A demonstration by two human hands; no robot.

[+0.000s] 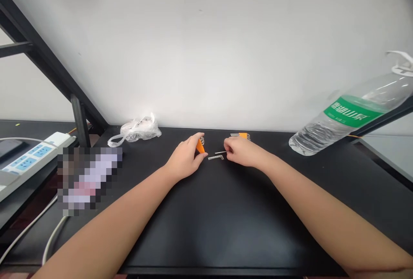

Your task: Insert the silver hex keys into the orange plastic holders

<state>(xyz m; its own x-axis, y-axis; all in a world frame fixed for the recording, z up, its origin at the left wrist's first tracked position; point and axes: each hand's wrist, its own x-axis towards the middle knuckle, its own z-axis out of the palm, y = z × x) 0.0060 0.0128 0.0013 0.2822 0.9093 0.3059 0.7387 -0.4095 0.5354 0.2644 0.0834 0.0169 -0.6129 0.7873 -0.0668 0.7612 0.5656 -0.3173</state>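
Between the thumb and fingers of my left hand is an orange hex key holder, with some metal showing at its upper edge. My right hand pinches a thin metal hex key, whose straight end points left toward the holder. Just below that key, loose L-shaped hex keys lie on the black table in the gap between my hands. Behind my right hand lies a second orange holder with several hex keys in it, partly hidden by the hand.
A large water bottle with a green label stands at the right. A crumpled clear plastic bag lies at the back left of the black table. Further left are a pixelated object, a white power strip and cables.
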